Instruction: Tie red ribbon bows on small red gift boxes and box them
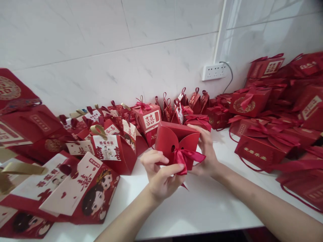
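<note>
A red gift box (pixel 163 138) with curved, overlapping flaps is held above the white table in both hands. A shiny crimson ribbon bow (pixel 185 157) is tied across the flaps, its tails hanging to the right and down. My left hand (pixel 161 174) pinches the ribbon near the bow, with thumb and index finger on it and the other fingers beside the box's left side. My right hand (pixel 205 151) grips the box from its right side, fingers over the upper corner and the thumb low behind the ribbon.
Red and white printed boxes (pixel 83 188) crowd the left side of the white table (pixel 202 211). More ribboned red boxes (pixel 262 148) are piled at the right. Small boxes with loops line the tiled wall, below a white power socket (pixel 214 72) with a grey cable.
</note>
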Tool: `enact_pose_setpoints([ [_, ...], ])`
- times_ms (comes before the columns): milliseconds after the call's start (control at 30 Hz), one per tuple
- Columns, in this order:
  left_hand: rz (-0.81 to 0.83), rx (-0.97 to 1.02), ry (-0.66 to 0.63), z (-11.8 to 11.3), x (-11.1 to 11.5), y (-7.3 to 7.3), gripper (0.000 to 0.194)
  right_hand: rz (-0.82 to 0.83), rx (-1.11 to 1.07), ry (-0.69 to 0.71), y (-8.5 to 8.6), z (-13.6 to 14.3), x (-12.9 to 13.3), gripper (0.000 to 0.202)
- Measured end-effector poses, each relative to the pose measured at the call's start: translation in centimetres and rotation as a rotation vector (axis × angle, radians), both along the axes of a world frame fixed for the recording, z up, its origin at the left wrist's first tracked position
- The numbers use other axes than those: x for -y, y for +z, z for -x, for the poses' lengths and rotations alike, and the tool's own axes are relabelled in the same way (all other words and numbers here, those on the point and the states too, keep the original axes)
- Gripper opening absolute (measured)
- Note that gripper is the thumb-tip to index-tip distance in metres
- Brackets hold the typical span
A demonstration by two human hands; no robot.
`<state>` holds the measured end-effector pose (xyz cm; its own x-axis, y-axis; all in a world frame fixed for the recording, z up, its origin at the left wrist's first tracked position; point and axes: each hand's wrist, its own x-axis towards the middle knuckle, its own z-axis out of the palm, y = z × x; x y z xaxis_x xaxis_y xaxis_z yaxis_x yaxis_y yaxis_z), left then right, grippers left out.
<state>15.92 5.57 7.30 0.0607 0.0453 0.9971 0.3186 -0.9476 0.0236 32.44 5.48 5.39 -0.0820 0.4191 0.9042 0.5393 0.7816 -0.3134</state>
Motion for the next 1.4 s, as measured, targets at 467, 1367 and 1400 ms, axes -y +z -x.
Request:
enact_pose_setpoints([
  [467,-0.023,-0.044,0.055,0.1,0.6,1.0,0.013,-0.077,-0.013,0.023,0.2,-0.1,-0.1,0.104],
  [1367,0.187,0.133,-0.108,0.0,-0.4,0.8,0.011,0.002,-0.005,0.04,0.3,-0.8,-0.3,0.101],
  [1400,0.298,0.229,-0.116,-0.1,-0.8,1.0,0.011,0.038,-0.014,0.05,0.2,-0.9,-0.4,0.1],
])
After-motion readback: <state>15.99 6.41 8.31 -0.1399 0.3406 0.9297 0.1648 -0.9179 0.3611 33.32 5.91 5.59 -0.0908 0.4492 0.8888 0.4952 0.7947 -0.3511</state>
